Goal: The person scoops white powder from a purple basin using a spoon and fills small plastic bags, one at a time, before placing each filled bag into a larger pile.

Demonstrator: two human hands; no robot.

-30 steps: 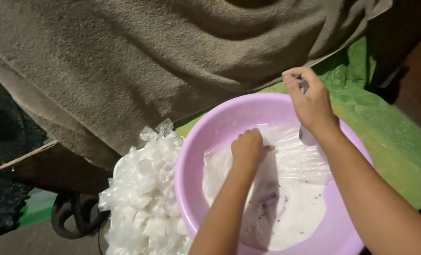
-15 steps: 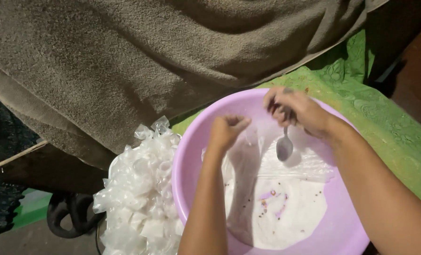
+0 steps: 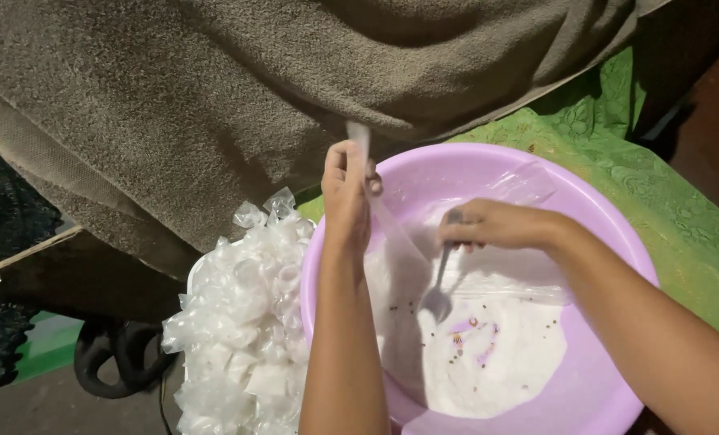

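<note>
Spoon (image 3: 438, 300) now lower, bag (image 3: 392, 229) higher.

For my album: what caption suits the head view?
Left hand lifts a clear plastic bag; right hand dips a spoon into a pink basin.

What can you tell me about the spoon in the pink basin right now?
The slim grey metal spoon hangs nearly upright, bowl down, inside the round pink plastic basin. The right hand pinches the top of its handle, hiding the end. Its rounded bowl sits at or just above the white powder, dotted with dark specks; contact cannot be confirmed. A thin clear plastic bag, held up by the left hand, stretches just beside the handle. The spoon looks blurred.
</note>
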